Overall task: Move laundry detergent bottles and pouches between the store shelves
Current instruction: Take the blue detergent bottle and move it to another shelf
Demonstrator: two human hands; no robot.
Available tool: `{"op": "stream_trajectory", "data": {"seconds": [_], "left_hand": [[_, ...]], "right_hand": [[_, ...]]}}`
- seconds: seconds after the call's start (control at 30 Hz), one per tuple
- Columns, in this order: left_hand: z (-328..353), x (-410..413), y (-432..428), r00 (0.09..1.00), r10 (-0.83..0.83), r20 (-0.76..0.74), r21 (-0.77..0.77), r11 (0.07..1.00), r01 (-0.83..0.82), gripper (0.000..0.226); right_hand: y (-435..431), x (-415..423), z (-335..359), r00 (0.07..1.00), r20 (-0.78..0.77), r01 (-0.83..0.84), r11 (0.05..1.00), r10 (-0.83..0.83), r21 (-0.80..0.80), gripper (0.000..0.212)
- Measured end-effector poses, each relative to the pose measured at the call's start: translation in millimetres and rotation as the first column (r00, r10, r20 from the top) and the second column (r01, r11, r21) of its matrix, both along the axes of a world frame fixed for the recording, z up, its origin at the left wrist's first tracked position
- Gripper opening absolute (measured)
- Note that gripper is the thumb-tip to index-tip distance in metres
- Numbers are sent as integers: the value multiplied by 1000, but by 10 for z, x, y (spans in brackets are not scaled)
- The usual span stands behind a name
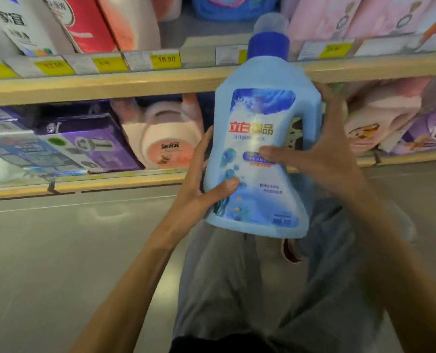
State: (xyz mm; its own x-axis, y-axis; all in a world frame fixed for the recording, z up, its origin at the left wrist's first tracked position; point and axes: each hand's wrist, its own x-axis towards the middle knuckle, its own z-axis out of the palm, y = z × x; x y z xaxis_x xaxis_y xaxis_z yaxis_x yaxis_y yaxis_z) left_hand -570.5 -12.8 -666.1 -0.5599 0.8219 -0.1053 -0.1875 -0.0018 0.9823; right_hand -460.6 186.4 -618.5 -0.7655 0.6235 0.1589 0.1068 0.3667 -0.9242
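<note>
A light blue detergent bottle with a dark blue collar and a clear cap is held upright in front of the shelves, its label facing me. My left hand grips its lower left side, thumb across the label. My right hand wraps the handle side on the right, thumb pressed on the label's middle. The bottle's base hangs above my knees, level with the lower shelf.
The upper shelf edge carries yellow price tags, with white, red and pink packs standing above it. The lower shelf holds purple boxes, a pink bottle and pink and purple pouches at the right. Grey floor lies below.
</note>
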Motion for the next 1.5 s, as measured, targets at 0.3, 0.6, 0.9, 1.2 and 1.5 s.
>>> {"op": "stream_trajectory", "data": {"seconds": [0.3,0.6,0.9,1.2,1.5], "left_hand": [[796,291,-81,981,3,193,-126,992,21,87],[2176,574,-451,967,-29,254,-171,982,75,88],[3489,981,-712,959,-93,268,-104,987,124,85],[4604,1537,-398,956,-103,275,-117,983,139,95],[5194,2266,164,973,-86,212,-97,989,109,82]], "right_hand": [[-73,160,665,993,116,-11,979,35,-201,113],[-440,536,1973,987,159,37,954,10,-296,119],[-711,980,3437,982,186,59,967,-12,-249,127],[-362,1613,4326,994,105,67,962,-40,-266,123],[130,2413,4862,996,50,86,961,-76,-262,118]]}}
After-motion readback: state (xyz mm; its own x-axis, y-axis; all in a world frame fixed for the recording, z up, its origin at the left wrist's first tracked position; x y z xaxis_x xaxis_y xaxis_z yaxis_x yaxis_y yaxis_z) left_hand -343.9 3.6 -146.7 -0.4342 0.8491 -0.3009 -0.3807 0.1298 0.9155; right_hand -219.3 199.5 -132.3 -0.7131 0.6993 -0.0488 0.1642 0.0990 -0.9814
